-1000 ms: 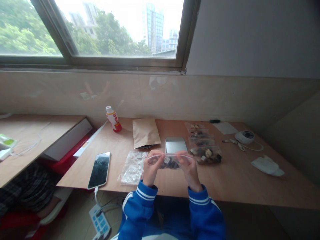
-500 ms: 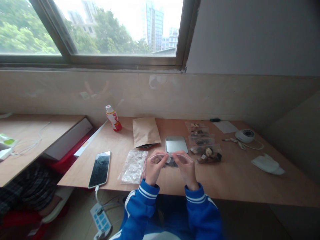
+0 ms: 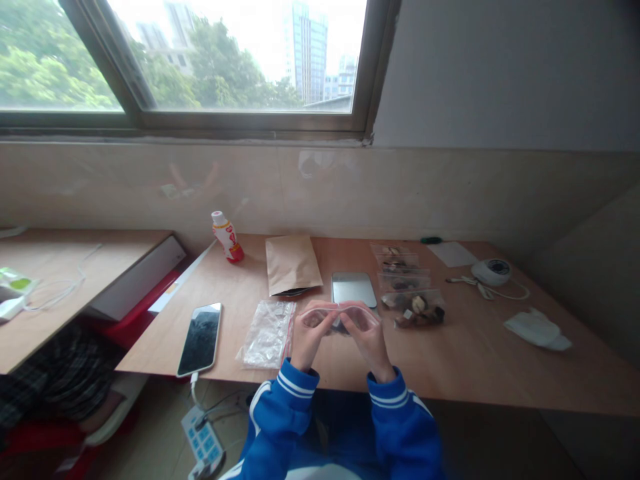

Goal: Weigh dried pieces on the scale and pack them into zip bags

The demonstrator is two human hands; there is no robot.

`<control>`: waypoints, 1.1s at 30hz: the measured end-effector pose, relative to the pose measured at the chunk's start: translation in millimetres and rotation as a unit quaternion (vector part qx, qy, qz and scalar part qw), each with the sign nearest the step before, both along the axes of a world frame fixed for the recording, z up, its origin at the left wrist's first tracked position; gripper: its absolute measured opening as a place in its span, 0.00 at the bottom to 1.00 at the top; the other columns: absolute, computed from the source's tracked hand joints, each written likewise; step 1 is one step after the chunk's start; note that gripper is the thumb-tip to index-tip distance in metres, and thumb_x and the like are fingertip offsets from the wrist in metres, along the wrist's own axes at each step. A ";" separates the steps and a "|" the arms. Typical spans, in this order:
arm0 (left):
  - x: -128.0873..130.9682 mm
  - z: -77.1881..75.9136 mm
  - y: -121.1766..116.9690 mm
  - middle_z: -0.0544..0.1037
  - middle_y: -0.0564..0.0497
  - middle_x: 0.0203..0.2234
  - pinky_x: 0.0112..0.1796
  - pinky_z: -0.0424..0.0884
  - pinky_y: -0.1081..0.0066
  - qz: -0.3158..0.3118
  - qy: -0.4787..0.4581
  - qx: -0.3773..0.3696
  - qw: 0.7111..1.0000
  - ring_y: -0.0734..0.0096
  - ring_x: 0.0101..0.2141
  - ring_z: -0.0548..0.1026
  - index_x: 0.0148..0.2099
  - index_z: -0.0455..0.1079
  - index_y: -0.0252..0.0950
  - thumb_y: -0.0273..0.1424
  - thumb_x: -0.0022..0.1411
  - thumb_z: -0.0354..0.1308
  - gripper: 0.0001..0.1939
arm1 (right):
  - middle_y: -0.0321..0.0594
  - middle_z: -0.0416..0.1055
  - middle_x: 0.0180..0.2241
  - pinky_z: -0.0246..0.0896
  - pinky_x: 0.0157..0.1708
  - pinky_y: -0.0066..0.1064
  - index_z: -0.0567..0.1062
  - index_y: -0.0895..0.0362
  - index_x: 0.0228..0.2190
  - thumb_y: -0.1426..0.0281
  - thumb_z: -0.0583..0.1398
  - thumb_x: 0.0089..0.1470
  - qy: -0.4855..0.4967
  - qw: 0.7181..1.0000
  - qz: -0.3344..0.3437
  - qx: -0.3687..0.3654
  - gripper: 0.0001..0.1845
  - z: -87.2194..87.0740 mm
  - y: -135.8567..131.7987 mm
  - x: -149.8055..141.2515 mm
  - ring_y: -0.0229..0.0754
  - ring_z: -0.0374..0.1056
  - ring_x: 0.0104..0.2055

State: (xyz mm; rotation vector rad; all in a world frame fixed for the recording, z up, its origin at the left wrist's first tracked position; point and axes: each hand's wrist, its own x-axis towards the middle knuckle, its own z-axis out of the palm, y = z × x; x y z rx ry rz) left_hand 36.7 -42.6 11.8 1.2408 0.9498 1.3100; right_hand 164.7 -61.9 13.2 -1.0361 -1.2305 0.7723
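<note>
My left hand (image 3: 311,333) and my right hand (image 3: 367,333) pinch the top edge of a clear zip bag (image 3: 341,327), thumbs close together at its middle. Dark bits show inside the bag; my fingers hide much of it. Just beyond it lies a flat silver scale (image 3: 354,290). To the right, several filled zip bags (image 3: 417,308) lie in a column, with brown and pale dried pieces inside. A stack of clear plastic bags (image 3: 267,333) rests left of my left hand. Behind that is a brown paper pouch (image 3: 293,265).
A phone (image 3: 200,339) on a charging cable lies at the left front edge, with a power strip (image 3: 203,437) below. A red-and-white bottle (image 3: 227,237) stands at the back. Rightward are a white round device (image 3: 491,272) with a cable and a crumpled white cloth (image 3: 537,330). Someone sits at far left.
My right hand has shifted slightly left along the bag's top edge, bringing its thumb nearer my left thumb. The left hand stays in about the same place.
</note>
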 end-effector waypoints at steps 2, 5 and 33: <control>0.0 0.5 -0.9 0.77 0.47 0.31 0.23 0.71 0.76 0.000 -0.002 0.002 1.000 0.71 0.28 0.74 0.34 0.76 0.34 0.39 0.53 0.64 0.13 | 0.38 0.74 0.30 0.68 0.37 0.33 0.76 0.54 0.30 0.65 0.62 0.53 -0.005 1.000 0.007 0.002 0.05 -0.2 -0.8 -0.6 0.42 0.72 0.36; 0.9 1.1 -3.4 0.76 0.48 0.29 0.22 0.70 0.77 0.006 0.003 0.003 1.000 0.71 0.28 0.74 0.32 0.76 0.33 0.38 0.54 0.63 0.12 | 0.37 0.73 0.28 0.68 0.35 0.32 0.76 0.54 0.28 0.66 0.62 0.52 -0.005 1.000 -0.015 -0.001 0.05 -2.6 -1.5 -2.4 0.42 0.71 0.33; 1.2 3.0 -6.4 0.79 0.49 0.27 0.21 0.74 0.76 0.045 -0.009 -0.045 0.998 0.70 0.26 0.77 0.34 0.77 0.32 0.40 0.52 0.64 0.14 | 0.38 0.75 0.31 0.67 0.36 0.31 0.76 0.56 0.31 0.67 0.62 0.54 -0.034 0.997 -0.061 0.017 0.05 -10.8 -1.5 -7.3 0.41 0.71 0.34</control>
